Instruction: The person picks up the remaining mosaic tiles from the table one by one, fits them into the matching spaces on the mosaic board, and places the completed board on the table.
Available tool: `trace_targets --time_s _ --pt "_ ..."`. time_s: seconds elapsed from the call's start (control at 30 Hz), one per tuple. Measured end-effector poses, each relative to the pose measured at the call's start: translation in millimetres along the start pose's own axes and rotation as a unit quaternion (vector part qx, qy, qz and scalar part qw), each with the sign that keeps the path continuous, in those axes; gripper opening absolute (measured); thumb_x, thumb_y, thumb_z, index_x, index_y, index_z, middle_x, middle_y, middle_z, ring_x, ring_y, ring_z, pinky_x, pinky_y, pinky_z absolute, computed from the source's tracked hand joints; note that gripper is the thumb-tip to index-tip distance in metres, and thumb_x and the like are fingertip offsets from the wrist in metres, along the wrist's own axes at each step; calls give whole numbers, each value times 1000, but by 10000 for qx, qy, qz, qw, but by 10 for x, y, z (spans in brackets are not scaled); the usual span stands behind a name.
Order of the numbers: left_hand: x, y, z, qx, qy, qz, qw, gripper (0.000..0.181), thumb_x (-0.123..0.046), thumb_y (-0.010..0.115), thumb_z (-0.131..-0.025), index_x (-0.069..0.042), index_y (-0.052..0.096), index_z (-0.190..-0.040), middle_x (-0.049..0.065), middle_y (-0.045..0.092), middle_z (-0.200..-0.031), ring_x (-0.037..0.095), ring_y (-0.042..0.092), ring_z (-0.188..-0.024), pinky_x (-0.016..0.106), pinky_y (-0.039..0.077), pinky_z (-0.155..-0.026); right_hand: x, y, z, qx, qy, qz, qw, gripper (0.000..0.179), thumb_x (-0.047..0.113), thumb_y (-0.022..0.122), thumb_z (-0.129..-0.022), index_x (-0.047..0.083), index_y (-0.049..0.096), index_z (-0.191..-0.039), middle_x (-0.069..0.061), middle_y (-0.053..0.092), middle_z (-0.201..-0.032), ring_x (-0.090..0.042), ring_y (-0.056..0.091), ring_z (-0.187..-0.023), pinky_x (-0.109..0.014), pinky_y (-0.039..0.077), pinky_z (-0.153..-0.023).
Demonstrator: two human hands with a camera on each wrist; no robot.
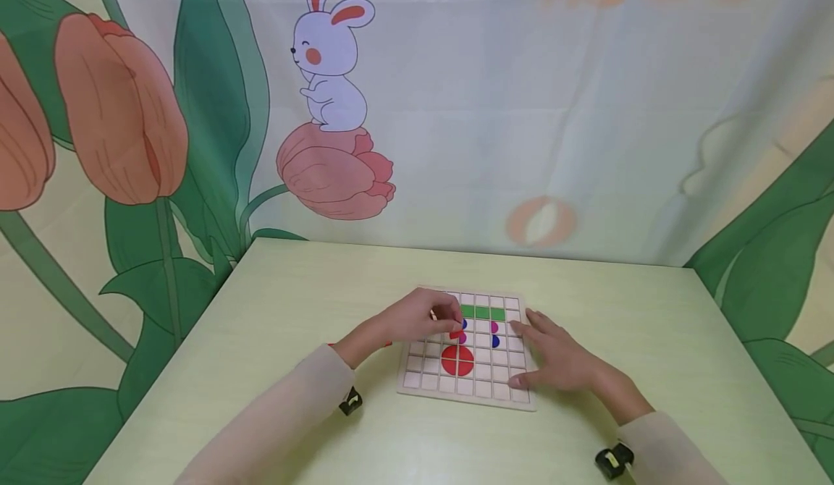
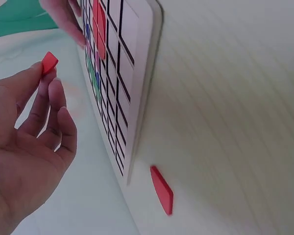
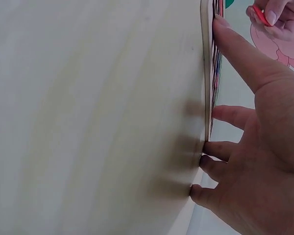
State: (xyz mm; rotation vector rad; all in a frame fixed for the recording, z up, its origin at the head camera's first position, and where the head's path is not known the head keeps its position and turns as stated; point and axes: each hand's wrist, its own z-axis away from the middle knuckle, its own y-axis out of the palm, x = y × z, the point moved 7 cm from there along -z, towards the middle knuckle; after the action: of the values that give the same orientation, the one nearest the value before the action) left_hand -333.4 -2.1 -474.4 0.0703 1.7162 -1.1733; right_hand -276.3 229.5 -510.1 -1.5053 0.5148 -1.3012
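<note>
My left hand (image 1: 423, 315) pinches a small red quarter-circle-like tile (image 2: 49, 62) between thumb and fingertips, raised over the gridded board (image 1: 482, 391). A red circle (image 1: 458, 360) made of several pieces lies on the board's near half. Farther back is a row of green squares (image 1: 482, 313). Between them sit small half-round pieces, including a magenta one (image 1: 494, 327) and a blue one (image 1: 496, 341); others are partly behind my left hand. My right hand (image 1: 563, 355) rests with spread fingers along the board's right edge, thumb and a fingertip on its surface.
Another red piece (image 2: 162, 191) lies on the table beside the board's left side, mostly behind my left forearm in the head view. The pale table (image 1: 313, 282) ends at a curtain (image 1: 456, 145) printed with tulips and a rabbit. Black devices hang at both wrists.
</note>
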Motion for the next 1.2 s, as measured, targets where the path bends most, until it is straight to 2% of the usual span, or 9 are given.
trace_targets --time_s 0.3,0.47,0.57,0.7,0.83,0.97,1.2 --pt "-145 256 -234 299 -26 -532 9981 7 -20 75 -101 -18 75 -109 -6 73 -96 9 62 -83 20 55 -75 -46 7 0 16 -13 31 10000 109 63 84 -81 9 39 -163 -27 18 -172 -53 14 -157 -73 24 -118" --pt "-163 356 -321 278 -44 -720 9970 6 -22 74 -102 -20 74 -108 -9 72 -94 9 61 -76 20 53 -70 -22 -13 11 -1 -71 -8 10000 108 63 84 -82 8 39 -163 -27 18 -172 -53 15 -157 -74 24 -118" --pt "-185 399 -329 249 -79 -922 9954 7 -23 74 -102 -21 75 -109 -12 71 -95 8 60 -76 19 53 -70 -10 -19 11 -7 -104 -17 9999 108 63 84 -82 8 39 -163 -28 18 -172 -54 16 -156 -75 25 -117" --pt "-220 446 -326 306 -163 -1135 9929 6 -24 74 -102 -23 75 -108 -12 70 -93 7 59 -76 20 51 -70 -25 -9 11 3 -95 -10 10000 108 63 84 -82 8 39 -163 -28 17 -172 -53 15 -157 -74 25 -117" --pt "-217 518 -356 385 -4 -1426 9890 0 -24 74 -102 -24 74 -102 -13 67 -89 7 58 -78 20 50 -74 -22 -22 20 -17 -113 -53 9999 108 62 85 -82 7 39 -163 -28 17 -172 -54 15 -156 -74 24 -117" --pt "-214 589 -366 473 130 -1726 9838 3 -25 74 -102 -22 75 -100 -16 65 -90 6 58 -83 20 49 -79 -10 -19 23 -6 -151 -76 9999 108 62 84 -82 7 39 -163 -28 17 -172 -54 15 -156 -75 24 -117" --pt "-244 623 -378 492 106 -1926 9800 5 -22 77 -100 -25 74 -97 -16 66 -89 5 58 -83 18 50 -82 -10 -29 29 8 -118 -38 9999 108 62 85 -82 7 39 -163 -28 17 -172 -54 14 -157 -75 24 -117"
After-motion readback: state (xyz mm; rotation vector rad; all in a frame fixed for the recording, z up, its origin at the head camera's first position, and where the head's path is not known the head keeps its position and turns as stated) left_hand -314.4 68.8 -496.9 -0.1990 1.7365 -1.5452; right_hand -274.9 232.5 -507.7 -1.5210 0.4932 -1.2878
